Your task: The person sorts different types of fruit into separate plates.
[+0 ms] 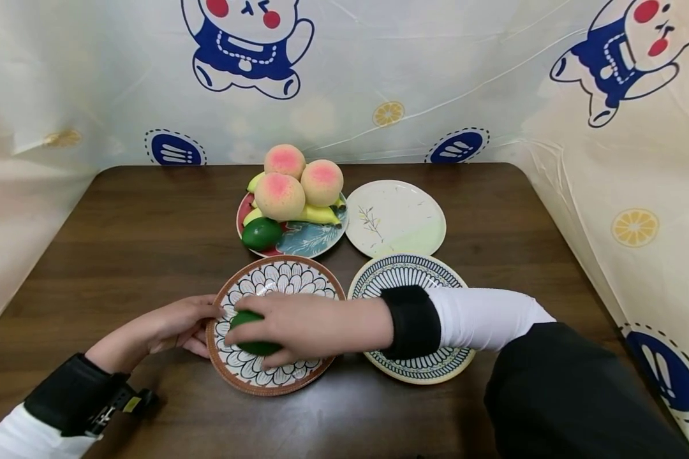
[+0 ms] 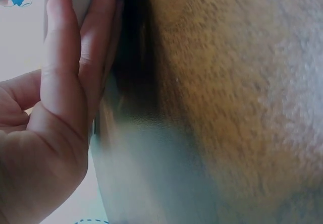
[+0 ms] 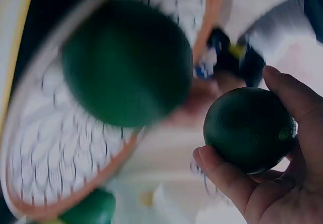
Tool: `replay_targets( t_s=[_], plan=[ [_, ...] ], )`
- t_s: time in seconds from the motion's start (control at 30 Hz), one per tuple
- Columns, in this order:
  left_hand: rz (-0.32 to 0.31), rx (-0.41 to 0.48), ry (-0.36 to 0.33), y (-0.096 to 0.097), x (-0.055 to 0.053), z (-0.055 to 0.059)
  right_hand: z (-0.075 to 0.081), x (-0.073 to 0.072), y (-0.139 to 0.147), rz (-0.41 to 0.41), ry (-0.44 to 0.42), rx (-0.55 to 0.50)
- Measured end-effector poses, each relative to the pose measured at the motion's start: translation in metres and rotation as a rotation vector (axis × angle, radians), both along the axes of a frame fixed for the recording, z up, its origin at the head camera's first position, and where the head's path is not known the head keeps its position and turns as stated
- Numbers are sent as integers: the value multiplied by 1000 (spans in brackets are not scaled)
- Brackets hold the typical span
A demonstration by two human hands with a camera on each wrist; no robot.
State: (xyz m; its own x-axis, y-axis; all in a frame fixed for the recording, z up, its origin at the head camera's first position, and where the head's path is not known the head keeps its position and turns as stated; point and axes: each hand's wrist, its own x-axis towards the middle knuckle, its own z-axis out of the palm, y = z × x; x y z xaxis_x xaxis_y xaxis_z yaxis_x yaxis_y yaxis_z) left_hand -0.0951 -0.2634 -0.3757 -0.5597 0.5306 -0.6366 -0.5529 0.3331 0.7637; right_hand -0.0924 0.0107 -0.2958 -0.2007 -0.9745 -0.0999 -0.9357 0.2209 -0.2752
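Observation:
A white plate with a brown rim and black petal pattern (image 1: 289,278) lies on the table in front. My left hand (image 1: 175,324) pinches its left rim, thumb on top and fingers underneath, as the left wrist view also shows. Reaching across from the right, my right hand (image 1: 307,324) is over this plate and grips a round dark-green fruit (image 3: 250,130) between thumb and fingers. Another green fruit (image 3: 126,62), blurred, appears over the petal pattern in the right wrist view. My right hand hides much of the plate's middle in the head view.
Behind, a coloured plate (image 1: 310,241) bears several fruits: peaches (image 1: 279,196), bananas (image 1: 320,215) and a green fruit (image 1: 261,234). A pale plate (image 1: 399,217) stands beside it. My right forearm crosses above a blue-patterned plate (image 1: 413,266). A printed sheet (image 1: 350,76) hangs behind the wooden table (image 1: 149,242).

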Motion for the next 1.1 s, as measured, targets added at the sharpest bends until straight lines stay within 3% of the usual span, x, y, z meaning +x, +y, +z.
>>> replay_targets(
  t_s=[0.13, 0.3, 0.53, 0.8, 1.1],
  plan=[
    [6, -6, 2, 0, 1, -1, -14, 12, -6, 64, 30, 68],
    [-5, 31, 14, -3, 2, -1, -26, 16, -9, 71, 102, 92],
    [-32, 88, 17, -5, 1, -2, -32, 15, -10, 46, 129, 135],
    [-41, 85, 17, -4, 2, -1, -41, 18, -8, 67, 219, 151],
    [-69, 59, 39, -4, 1, 1, -47, 18, -6, 54, 238, 162]
  ],
)
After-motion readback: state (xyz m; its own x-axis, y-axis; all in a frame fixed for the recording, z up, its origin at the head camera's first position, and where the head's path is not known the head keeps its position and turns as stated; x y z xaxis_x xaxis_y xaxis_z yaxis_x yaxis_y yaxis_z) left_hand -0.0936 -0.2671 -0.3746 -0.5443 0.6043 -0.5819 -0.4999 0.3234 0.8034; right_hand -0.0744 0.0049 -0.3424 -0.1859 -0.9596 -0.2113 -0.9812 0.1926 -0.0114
